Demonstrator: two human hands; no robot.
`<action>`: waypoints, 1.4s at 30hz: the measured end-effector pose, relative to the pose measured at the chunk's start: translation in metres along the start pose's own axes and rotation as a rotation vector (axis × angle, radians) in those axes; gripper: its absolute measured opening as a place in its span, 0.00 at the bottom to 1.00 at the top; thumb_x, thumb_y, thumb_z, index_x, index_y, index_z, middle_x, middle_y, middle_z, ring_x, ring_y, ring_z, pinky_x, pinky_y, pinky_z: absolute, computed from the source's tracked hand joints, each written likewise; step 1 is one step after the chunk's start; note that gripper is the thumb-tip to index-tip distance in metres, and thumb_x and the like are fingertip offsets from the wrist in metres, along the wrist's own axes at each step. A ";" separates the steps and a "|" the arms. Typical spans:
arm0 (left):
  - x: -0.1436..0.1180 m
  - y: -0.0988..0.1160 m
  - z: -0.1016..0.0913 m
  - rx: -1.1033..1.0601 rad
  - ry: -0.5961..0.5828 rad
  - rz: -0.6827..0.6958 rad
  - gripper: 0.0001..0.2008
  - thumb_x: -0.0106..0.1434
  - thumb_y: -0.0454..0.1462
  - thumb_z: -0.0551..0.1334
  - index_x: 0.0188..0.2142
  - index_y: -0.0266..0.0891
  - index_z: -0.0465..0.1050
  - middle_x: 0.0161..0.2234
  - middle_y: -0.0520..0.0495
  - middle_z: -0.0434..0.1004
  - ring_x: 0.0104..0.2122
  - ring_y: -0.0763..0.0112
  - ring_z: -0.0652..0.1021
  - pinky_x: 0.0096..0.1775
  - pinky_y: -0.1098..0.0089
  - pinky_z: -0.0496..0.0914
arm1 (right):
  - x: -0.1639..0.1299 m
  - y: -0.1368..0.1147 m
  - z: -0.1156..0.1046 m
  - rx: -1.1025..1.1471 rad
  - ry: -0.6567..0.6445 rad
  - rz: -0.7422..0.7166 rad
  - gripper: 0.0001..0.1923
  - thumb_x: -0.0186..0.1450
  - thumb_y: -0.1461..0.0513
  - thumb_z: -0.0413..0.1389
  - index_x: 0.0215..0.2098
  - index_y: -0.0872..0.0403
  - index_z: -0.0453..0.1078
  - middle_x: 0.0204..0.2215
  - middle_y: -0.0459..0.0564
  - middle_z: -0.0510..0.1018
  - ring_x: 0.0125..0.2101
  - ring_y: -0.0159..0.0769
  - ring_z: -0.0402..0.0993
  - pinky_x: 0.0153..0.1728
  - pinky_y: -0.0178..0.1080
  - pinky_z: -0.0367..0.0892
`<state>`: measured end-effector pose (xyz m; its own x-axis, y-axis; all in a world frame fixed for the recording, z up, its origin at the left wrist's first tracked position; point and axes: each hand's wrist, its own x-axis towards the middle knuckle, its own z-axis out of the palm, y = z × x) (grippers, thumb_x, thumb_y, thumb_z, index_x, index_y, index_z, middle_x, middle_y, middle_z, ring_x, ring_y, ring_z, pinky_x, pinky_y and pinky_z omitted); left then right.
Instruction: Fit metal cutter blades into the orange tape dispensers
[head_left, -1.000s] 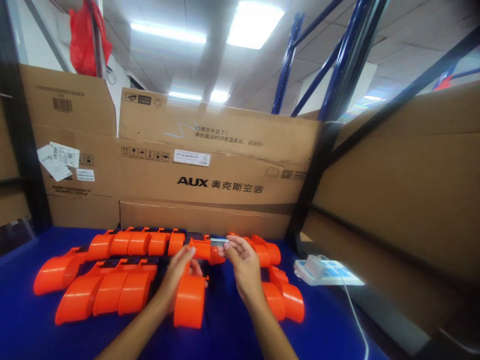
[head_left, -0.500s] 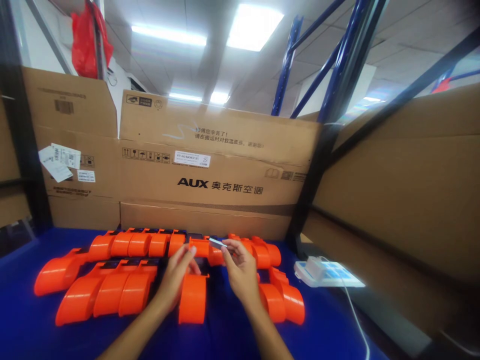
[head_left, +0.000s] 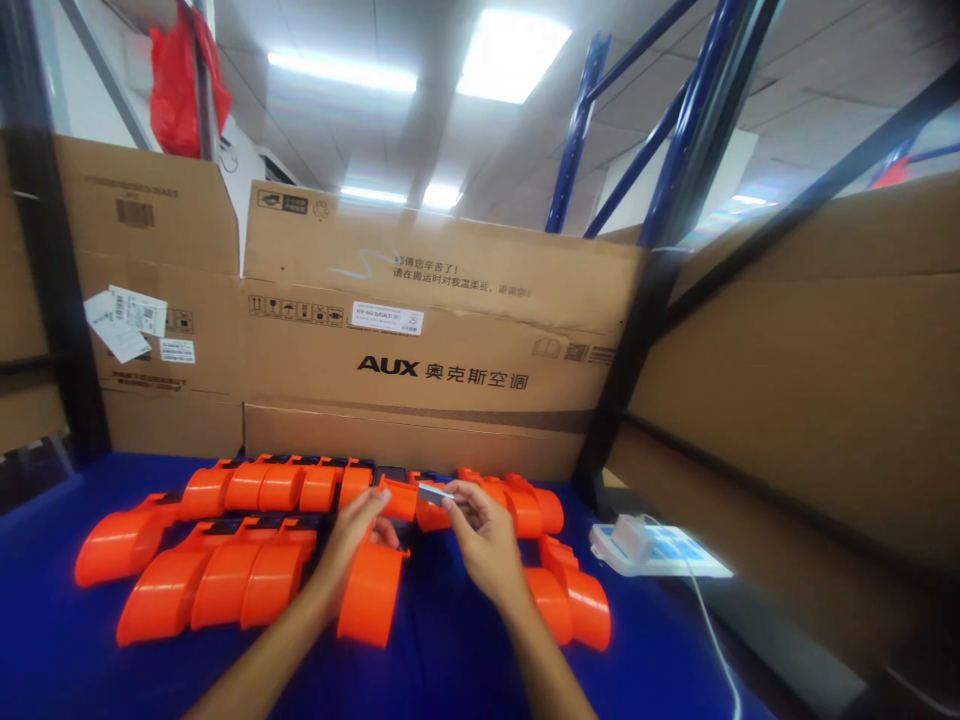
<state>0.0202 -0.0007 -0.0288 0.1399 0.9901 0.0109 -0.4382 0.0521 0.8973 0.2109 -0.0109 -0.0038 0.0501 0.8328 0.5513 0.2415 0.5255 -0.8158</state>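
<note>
My left hand [head_left: 356,548] is closed around an orange plastic tape dispenser [head_left: 370,595]. Its broad curved part hangs below my fingers, tilted; my hand hides the middle of it. To the right, my right hand [head_left: 480,540] pinches a small grey metal strip [head_left: 433,494] between thumb and fingertips. This strip looks like a toothed cutter blade. It is held close to the dispenser's upper orange end [head_left: 399,498]; whether they touch, I cannot tell.
Similar orange dispensers lie in rows on the blue surface [head_left: 247,680], several at left [head_left: 161,595] and several at right [head_left: 589,605]. A white power strip [head_left: 660,548] with a cable sits at right. Cardboard [head_left: 427,420] and dark rack posts [head_left: 630,380] enclose the back and sides.
The dispenser in my left hand has tilted, its lower part swinging left. The strip in my right hand has turned slightly. My view has shifted a little.
</note>
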 end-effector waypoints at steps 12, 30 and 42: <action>-0.008 -0.003 0.007 0.157 -0.039 0.111 0.22 0.55 0.55 0.66 0.37 0.38 0.73 0.20 0.49 0.77 0.17 0.72 0.73 0.22 0.75 0.61 | -0.003 0.001 0.006 -0.022 0.023 -0.030 0.17 0.64 0.50 0.59 0.43 0.54 0.75 0.37 0.55 0.82 0.37 0.45 0.79 0.39 0.43 0.74; -0.016 0.001 0.014 0.278 -0.043 0.227 0.24 0.60 0.55 0.62 0.43 0.37 0.73 0.23 0.47 0.78 0.23 0.68 0.75 0.30 0.71 0.66 | -0.011 0.002 0.020 0.259 -0.058 0.068 0.21 0.63 0.53 0.62 0.52 0.50 0.75 0.54 0.55 0.77 0.58 0.49 0.69 0.60 0.57 0.60; -0.006 0.004 0.002 0.081 0.089 0.227 0.20 0.59 0.54 0.64 0.32 0.39 0.68 0.22 0.51 0.75 0.21 0.73 0.72 0.26 0.74 0.64 | -0.015 0.000 0.017 -0.618 -0.076 -0.006 0.09 0.65 0.60 0.56 0.35 0.54 0.77 0.35 0.55 0.82 0.41 0.45 0.74 0.45 0.44 0.66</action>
<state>0.0188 -0.0071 -0.0242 -0.0345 0.9829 0.1808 -0.3761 -0.1804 0.9088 0.1935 -0.0201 -0.0150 -0.0165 0.8523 0.5228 0.7588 0.3511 -0.5485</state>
